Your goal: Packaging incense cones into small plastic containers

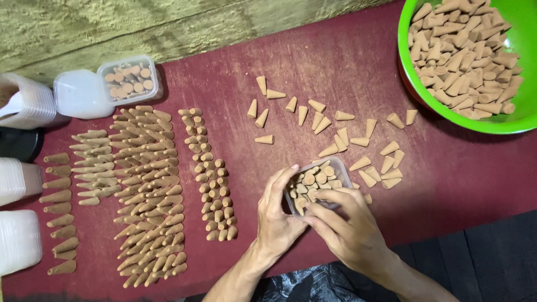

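A small clear plastic box (pixel 339 170) partly filled with tan cone-shaped pieces standing upright sits near the front of a dark red mat (pixel 347 56). My left hand (pixel 277 215) grips the box's left side. Fingers of my right hand (pixel 349 223) rest on the box's front rim, touching the cones inside. Loose tan cones (pixel 335 131) lie scattered just behind and to the right of the box.
A green bowl (pixel 523 120) heaped with cones stands at the back right. Rows of lined-up cones (pixel 148 190) cover the mat's left half. A filled clear box (pixel 130 79) with an open lid sits at the back left. Stacks of clear containers (pixel 19 179) line the left edge.
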